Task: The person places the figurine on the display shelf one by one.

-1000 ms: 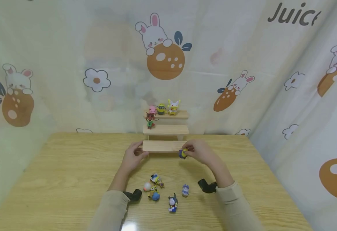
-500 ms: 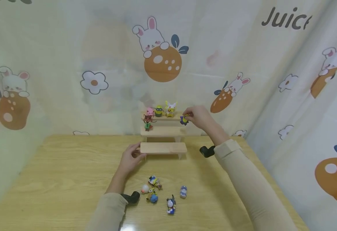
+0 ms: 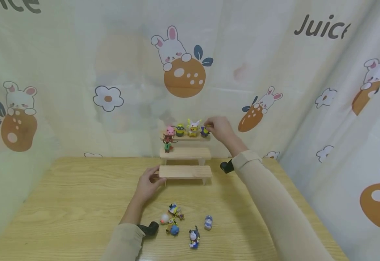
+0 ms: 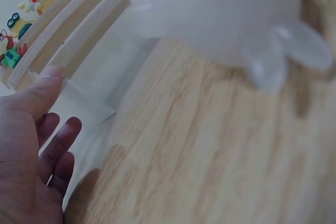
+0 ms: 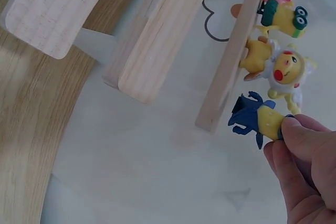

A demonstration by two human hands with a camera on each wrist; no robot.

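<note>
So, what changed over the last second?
The right grip carried the blue-and-yellow toy up from near the lowest shelf to the right end of the top shelf and still holds it. The left grip stays at the lowest shelf's left end; the toys on the table lie as before.

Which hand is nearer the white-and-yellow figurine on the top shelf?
Right: the right hand is just right of the figurine; the left hand is lower, at the bottom shelf.
</note>
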